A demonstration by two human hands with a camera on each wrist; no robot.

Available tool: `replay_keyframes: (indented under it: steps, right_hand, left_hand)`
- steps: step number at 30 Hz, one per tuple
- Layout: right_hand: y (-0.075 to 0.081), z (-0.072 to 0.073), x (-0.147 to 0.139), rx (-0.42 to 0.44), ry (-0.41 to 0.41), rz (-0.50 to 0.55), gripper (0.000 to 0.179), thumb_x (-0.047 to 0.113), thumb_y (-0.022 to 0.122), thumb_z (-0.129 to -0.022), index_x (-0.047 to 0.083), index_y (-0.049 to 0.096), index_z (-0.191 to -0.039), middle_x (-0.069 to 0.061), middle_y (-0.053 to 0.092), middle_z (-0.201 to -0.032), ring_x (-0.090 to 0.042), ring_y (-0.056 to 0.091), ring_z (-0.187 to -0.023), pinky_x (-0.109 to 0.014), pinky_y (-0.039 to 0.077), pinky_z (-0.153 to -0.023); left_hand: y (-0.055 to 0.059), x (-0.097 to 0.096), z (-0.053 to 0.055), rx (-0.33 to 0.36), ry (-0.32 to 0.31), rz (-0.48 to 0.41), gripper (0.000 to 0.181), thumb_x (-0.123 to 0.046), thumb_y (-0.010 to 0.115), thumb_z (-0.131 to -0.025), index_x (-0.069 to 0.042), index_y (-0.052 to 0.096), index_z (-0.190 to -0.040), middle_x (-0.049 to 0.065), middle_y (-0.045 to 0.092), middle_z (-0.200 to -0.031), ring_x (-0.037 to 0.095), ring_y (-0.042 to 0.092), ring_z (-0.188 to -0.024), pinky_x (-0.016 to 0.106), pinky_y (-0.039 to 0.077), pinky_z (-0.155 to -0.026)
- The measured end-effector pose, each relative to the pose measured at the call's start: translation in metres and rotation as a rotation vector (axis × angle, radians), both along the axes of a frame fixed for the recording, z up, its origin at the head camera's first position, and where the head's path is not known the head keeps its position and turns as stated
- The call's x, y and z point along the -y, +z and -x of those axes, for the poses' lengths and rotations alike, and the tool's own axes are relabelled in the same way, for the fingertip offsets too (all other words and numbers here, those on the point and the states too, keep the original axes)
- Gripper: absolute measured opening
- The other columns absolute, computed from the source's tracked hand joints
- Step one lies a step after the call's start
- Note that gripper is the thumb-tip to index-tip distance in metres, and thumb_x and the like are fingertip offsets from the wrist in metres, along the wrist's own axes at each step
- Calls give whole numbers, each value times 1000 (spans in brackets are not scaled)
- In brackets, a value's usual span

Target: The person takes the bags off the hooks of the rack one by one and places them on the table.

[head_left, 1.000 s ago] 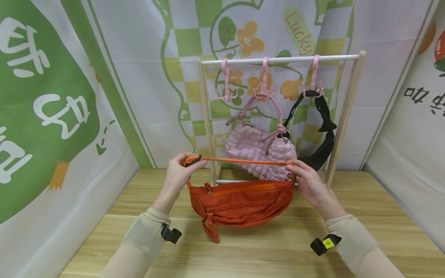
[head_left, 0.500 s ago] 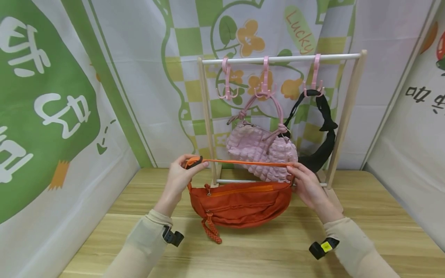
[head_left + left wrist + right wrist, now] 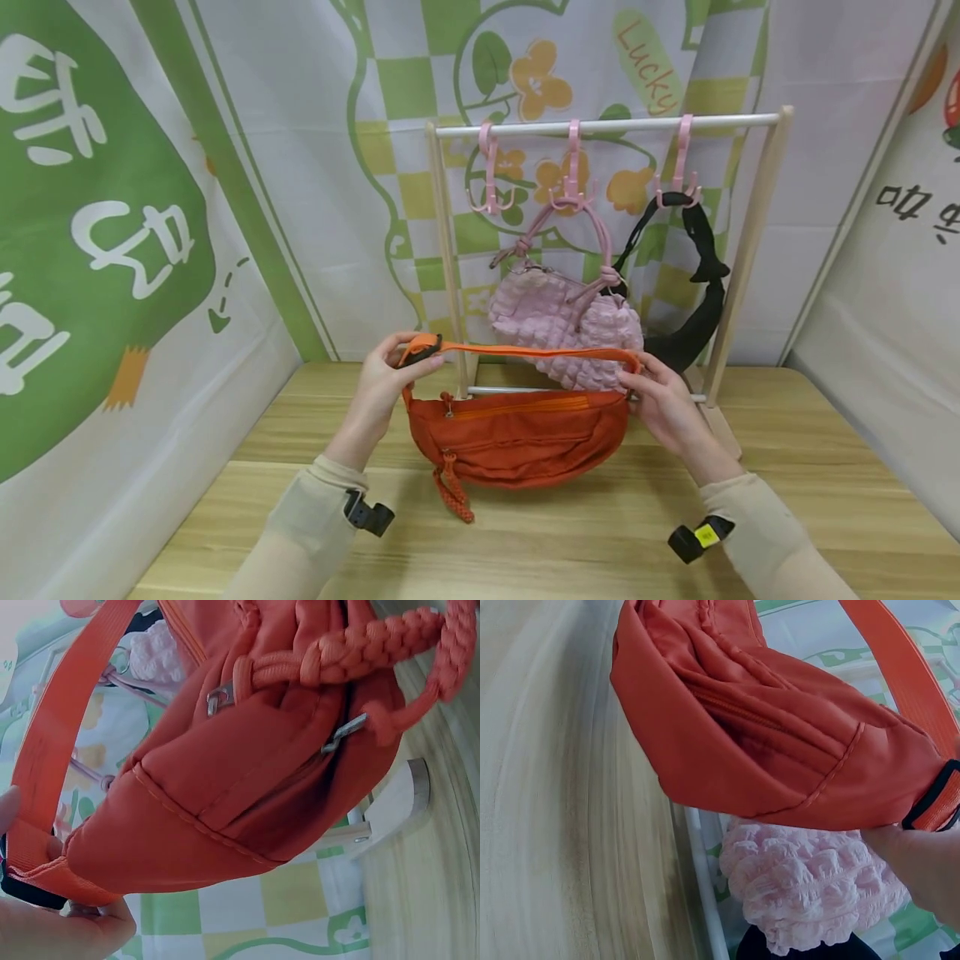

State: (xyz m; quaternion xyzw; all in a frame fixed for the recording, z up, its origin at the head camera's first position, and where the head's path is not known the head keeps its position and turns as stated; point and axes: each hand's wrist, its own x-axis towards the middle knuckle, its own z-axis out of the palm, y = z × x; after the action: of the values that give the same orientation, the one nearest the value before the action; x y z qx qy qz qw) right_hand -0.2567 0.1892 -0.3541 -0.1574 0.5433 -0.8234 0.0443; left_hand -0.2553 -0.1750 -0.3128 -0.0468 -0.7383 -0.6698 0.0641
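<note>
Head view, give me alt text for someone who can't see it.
A person's left hand and right hand hold an orange-red bag by its strap at a wooden table. Behind it stands a rack with three pink hooks; a puffy pink bag hangs from the middle one and a black item from the right one.

The waist bag (image 3: 517,450) is orange-red with a brighter orange strap (image 3: 532,351), over a table (image 3: 585,550) of yellowish-tan wood grain. From it, a pale pink bag (image 3: 558,321) sits at one o'clock, a black bag (image 3: 686,333) at two and pink hooks (image 3: 573,158) at twelve. The backdrop (image 3: 408,87) at eleven carries green, yellow and white checks; a green patch (image 3: 161,283) at ten bears white characters.
</note>
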Motion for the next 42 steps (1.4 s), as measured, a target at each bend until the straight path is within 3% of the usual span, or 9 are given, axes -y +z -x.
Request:
replay_keyframes:
  steps: [6,14,19,24,29,35,42]
  right_hand:
    - [-3,-2,-5,-60,20,-4,38,-9,48,-92,15,45,-122,1,56,-115,-9,57,-92,-24,52,-75]
    - [-7,-5,-8,-74,-5,40,34,-7,45,-95,15,43,-121,2,58,-110,-11,56,-93,-23,51,-73]
    - [-8,-6,-7,-73,-16,69,32,-5,46,-96,15,44,-121,2,58,-109,-12,56,-94,-24,51,-73]
    - [-9,-6,-7,-63,-26,80,31,-4,46,-96,15,43,-120,1,58,-110,-11,56,-96,-24,50,-74]
    - [-11,-6,-7,-63,-28,101,30,-4,46,-96,16,45,-118,2,59,-106,-9,58,-92,-24,50,-73]
    - [-15,-6,-7,-80,-14,131,30,-6,45,-95,16,49,-116,2,60,-103,-9,58,-89,-24,50,-70]
    - [-19,-5,-10,-76,6,119,30,-6,46,-95,16,52,-114,1,62,-98,-8,60,-84,-24,51,-68]
  left_hand:
    - [0,4,-2,-32,-55,-104,45,-11,71,-84,-11,52,-124,-6,61,-104,11,57,-91,28,42,-77]
    - [-1,8,-5,-87,-167,-243,46,9,59,-85,-13,49,-125,-4,64,-106,9,62,-95,21,49,-82]
    - [-3,8,-5,-123,-185,-304,40,10,55,-87,-14,49,-119,-5,64,-108,9,60,-91,20,49,-76]
    - [-8,9,-4,-111,-168,-302,32,-5,59,-92,-17,50,-121,-6,67,-105,7,59,-90,19,47,-68]
    - [-14,11,-4,-84,-134,-256,38,-20,60,-94,-21,50,-131,-4,63,-96,6,52,-77,17,41,-59]
    - [-15,12,-5,-73,-98,-233,43,-23,62,-93,-19,50,-133,-4,60,-94,7,48,-76,18,40,-58]
    - [-16,17,-4,-58,-50,-256,43,-14,63,-91,-8,48,-131,-5,65,-96,6,56,-84,17,44,-63]
